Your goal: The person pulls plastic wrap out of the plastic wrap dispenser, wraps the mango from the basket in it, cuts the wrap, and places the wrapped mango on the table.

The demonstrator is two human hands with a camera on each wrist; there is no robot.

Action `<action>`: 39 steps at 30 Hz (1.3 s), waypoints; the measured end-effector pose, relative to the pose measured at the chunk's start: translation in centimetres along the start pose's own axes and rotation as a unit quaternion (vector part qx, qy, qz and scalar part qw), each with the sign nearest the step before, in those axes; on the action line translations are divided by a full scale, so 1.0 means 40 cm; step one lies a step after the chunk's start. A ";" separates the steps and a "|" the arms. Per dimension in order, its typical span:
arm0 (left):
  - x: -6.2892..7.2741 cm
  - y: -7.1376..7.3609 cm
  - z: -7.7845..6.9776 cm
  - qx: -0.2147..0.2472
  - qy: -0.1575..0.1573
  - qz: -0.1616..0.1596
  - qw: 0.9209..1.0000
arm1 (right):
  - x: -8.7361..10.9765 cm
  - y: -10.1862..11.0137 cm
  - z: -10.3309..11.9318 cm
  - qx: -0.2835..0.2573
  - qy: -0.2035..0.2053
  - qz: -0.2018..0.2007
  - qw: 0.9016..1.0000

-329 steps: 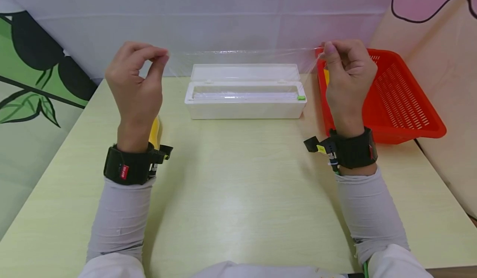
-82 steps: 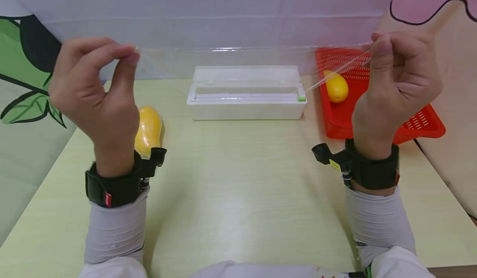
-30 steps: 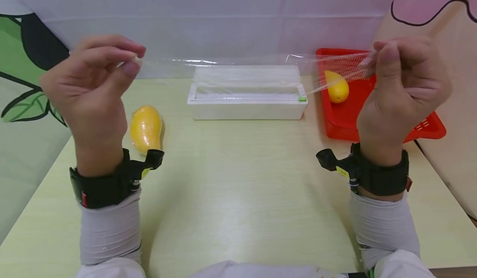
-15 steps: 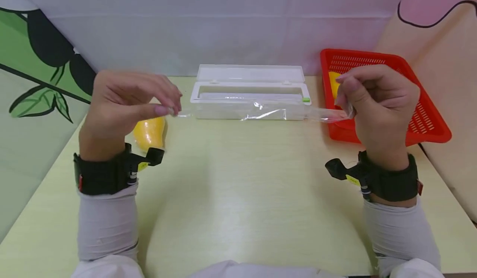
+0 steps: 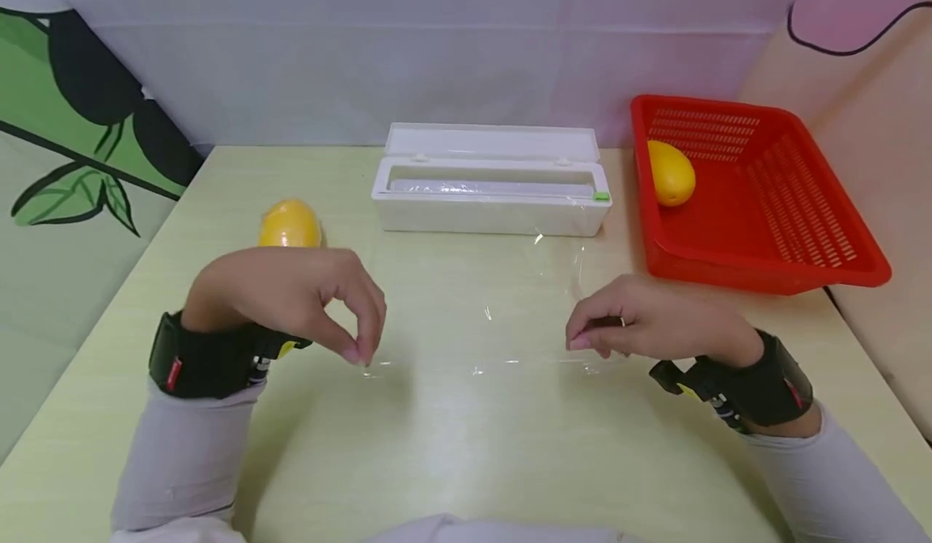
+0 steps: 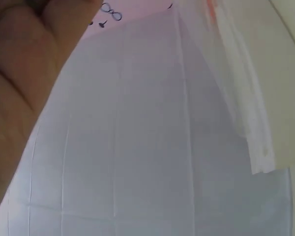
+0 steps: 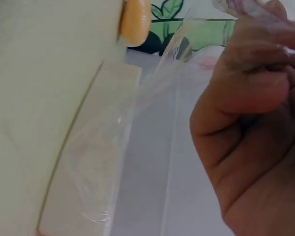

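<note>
A clear sheet of cling film [image 5: 512,362] stretches between the two hands, low over the middle of the table in the head view. My left hand [image 5: 291,288] pinches its near left corner between thumb and fingertips, pointing down. At the near right corner, my right hand [image 5: 655,320] grips the film with curled fingers. Glints of the sheet reach back close to the front of the white cling film box [image 5: 488,218], whose lid stands raised. In the right wrist view the film [image 7: 96,167] hangs beside the right hand [image 7: 255,113] and overlaps the box.
A yellow mango-shaped fruit [image 5: 290,223], shiny as if wrapped, lies behind the left hand. The red plastic basket [image 5: 764,260] stands at the back right with another yellow fruit [image 5: 671,173] inside. A small green slider [image 5: 601,196] sits at the box's right end.
Both hands have come down and nearer, bringing the film from above the box to the table's middle. The film, earlier running back to the box, came loose; the hands are closer together.
</note>
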State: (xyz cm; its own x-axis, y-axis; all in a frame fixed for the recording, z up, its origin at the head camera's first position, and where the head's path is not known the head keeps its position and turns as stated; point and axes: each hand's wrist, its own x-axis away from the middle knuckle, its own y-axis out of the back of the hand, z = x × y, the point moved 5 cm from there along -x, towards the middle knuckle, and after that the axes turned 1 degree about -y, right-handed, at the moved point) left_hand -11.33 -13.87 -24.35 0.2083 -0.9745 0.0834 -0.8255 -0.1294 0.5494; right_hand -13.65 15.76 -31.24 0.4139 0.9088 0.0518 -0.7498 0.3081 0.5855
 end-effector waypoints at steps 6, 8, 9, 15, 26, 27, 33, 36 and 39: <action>-0.047 -0.059 0.074 0.000 0.141 0.072 0.987 | -0.020 -0.074 -0.071 -0.023 -0.069 0.060 0.996; -0.061 -0.074 0.098 0.001 0.189 0.092 0.978 | -0.031 -0.093 -0.086 -0.020 -0.071 0.075 0.994; -0.068 -0.083 0.110 -0.001 0.205 0.102 0.973 | -0.036 -0.100 -0.091 -0.018 -0.070 0.080 0.994; -0.100 -0.129 0.170 -0.014 0.244 0.148 0.958 | -0.059 -0.131 -0.116 0.006 -0.071 0.103 0.992; -0.128 -0.188 0.247 -0.028 0.315 0.189 0.930 | -0.067 -0.156 -0.135 0.006 -0.122 0.125 0.985; -0.129 -0.190 0.250 -0.030 0.326 0.188 0.926 | -0.065 -0.156 -0.137 0.005 -0.128 0.126 0.984; -0.131 -0.200 0.262 -0.024 0.378 0.173 0.909 | -0.060 -0.155 -0.147 0.001 -0.151 0.127 0.980; -0.130 -0.205 0.268 -0.009 0.389 0.170 0.905 | -0.058 -0.159 -0.148 -0.006 -0.158 0.133 0.978; -0.130 -0.209 0.274 0.007 0.397 0.164 0.903 | -0.057 -0.163 -0.144 -0.005 -0.158 0.140 0.978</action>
State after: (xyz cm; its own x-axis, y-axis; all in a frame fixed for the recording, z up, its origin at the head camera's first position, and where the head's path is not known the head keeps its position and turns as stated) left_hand -11.24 -9.74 -38.49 0.2562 -0.5237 0.8125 -0.9166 0.1352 0.3762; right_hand -12.68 13.30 -39.83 0.3301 0.8262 0.4566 -0.8608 0.0650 0.5048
